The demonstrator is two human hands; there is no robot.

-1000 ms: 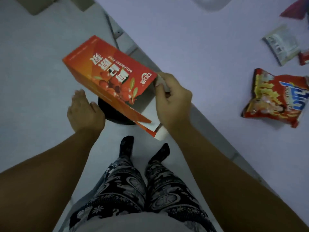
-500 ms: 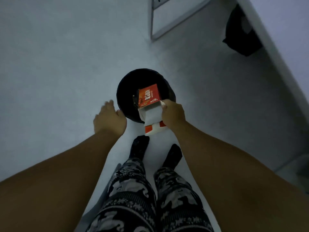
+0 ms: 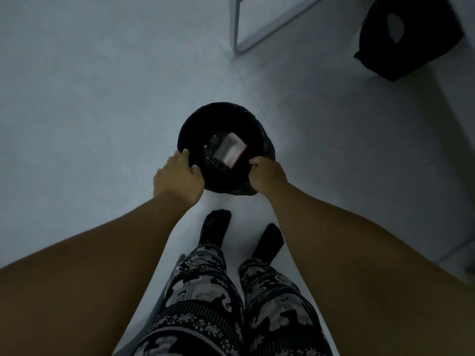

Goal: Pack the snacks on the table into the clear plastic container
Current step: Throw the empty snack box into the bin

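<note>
Both hands hold the rim of a round black bin [image 3: 226, 119] on the floor: the left hand [image 3: 177, 179] at 8 o'clock, the right hand [image 3: 267, 176] at 4 o'clock. A pale box [image 3: 230, 150] lies inside it.

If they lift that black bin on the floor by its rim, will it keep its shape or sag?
The black bin probably sags at the top: its rim looks wrinkled, like a loose liner, where the left hand and right hand touch it. It seems light, holding only a pale box that shows inside. Being round and low, it seems unlikely to tip.
</note>
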